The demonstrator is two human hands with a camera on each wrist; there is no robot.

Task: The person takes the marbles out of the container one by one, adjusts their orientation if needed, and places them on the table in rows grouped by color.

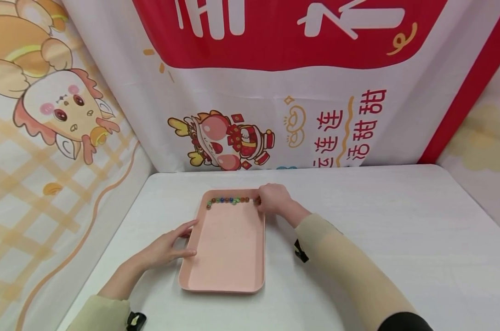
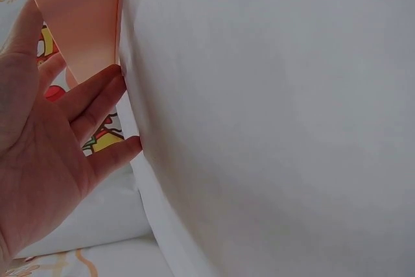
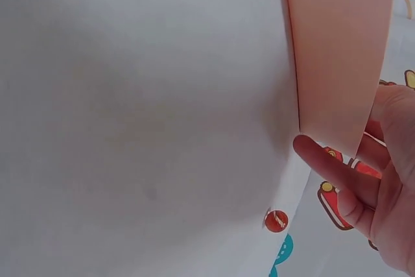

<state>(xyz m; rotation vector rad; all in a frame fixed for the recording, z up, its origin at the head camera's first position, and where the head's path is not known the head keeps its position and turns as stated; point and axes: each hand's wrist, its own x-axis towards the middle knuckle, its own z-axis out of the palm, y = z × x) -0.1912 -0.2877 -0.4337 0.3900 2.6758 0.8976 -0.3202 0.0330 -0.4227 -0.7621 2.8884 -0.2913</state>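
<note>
HEAD: pink tray on white table, marbles mostly lined along its far wall | left hand — spread loosely, touching tray's left side | right hand at far right corner — cannot tell whether it pinches anything | LEFT WRIST: fingers outstretched by tray's outer wall | RIGHT WRIST: hand around tray's corner

Printed banner behind table; cartoon cloth left.

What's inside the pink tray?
In the tray, small multicolored balls line the far wall, bending round the far-left corner. The right hand covers the far-right corner; whatever lies beneath it can't be seen.
</note>
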